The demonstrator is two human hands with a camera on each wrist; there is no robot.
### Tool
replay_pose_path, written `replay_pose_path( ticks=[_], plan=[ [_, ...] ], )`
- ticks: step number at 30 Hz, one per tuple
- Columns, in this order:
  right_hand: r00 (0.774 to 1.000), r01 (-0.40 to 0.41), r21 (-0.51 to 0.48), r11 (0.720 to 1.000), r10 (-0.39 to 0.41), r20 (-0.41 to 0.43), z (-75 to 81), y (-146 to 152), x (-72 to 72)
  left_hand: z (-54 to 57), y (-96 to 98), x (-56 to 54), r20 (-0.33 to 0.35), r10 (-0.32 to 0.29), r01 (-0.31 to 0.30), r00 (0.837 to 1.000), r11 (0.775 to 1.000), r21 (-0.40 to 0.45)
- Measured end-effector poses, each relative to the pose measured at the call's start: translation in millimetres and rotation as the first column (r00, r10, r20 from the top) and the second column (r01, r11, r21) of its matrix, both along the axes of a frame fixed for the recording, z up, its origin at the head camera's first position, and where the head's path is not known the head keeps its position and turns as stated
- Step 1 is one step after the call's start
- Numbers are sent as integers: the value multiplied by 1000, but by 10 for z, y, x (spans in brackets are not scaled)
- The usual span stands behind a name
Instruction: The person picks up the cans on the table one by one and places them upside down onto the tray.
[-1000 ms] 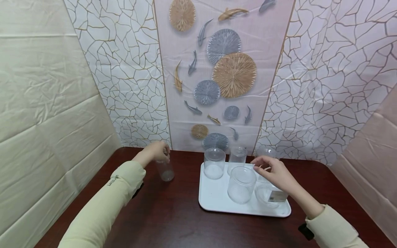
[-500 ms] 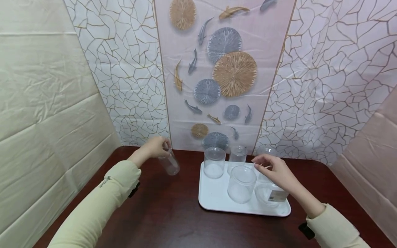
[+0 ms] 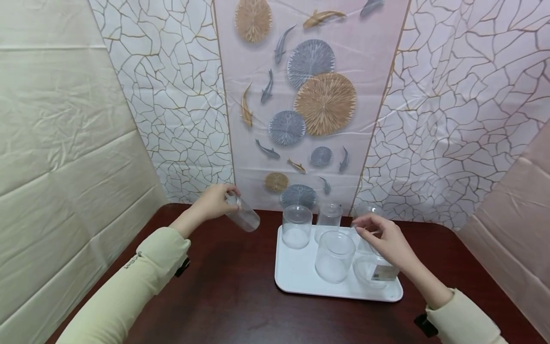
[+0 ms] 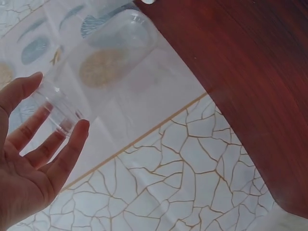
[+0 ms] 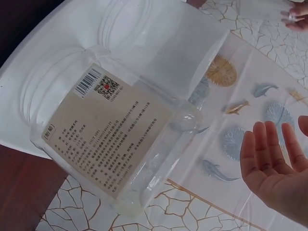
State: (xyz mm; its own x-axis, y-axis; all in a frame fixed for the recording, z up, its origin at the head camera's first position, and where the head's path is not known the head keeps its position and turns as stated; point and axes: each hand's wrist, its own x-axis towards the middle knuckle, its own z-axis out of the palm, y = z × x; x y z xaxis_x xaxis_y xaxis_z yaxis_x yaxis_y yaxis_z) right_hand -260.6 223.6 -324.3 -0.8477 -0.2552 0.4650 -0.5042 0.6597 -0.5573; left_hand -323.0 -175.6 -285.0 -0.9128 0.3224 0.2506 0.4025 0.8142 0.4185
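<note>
My left hand (image 3: 213, 203) grips a slim clear plastic jar (image 3: 246, 218) by its threaded neck. The jar is raised above the table and tilted, its base pointing right and down. In the left wrist view, thumb and fingers surround the jar's neck (image 4: 60, 110). My right hand (image 3: 380, 234) hovers over the white tray (image 3: 296, 282), fingers loosely curled. Nothing shows in its palm in the right wrist view. Below it stands a clear jar with a printed label (image 3: 384, 272), threaded end down. A wide jar (image 3: 335, 258) is just left of it.
Further back on the tray are another wide jar (image 3: 296, 227), a slim jar (image 3: 329, 220) and one partly hidden behind my right hand (image 3: 368, 210). A patterned cloth (image 3: 185, 119) hangs along the table's back edge. The dark red table (image 3: 223, 296) extends left of the tray.
My left hand has lifted the slim jar from the table's left side and tilted it, its base swinging right and up. The right hand has barely moved.
</note>
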Motion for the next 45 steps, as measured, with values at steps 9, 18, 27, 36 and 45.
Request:
replay_pose_path(
  ticks=[9,18,27,36,45],
  plan=[
    [999,39,-31,999,-40,-15,47,-14,7,66,31,107,-70,17,-4,997,985,175],
    [1000,6,-77,997,-6,2,81,-77,14,-55,63,168,-63,16,8,998,929,371],
    [999,-52,-120,991,52,-4,92,-162,33,-88,190,277,-90,-78,110,993,885,452],
    [996,-89,-194,977,93,10,157,-231,75,-56,355,381,-99,-135,167,986,802,574],
    [997,-57,-306,950,71,36,275,-248,115,-23,524,475,-110,-215,231,970,690,686]
  ],
)
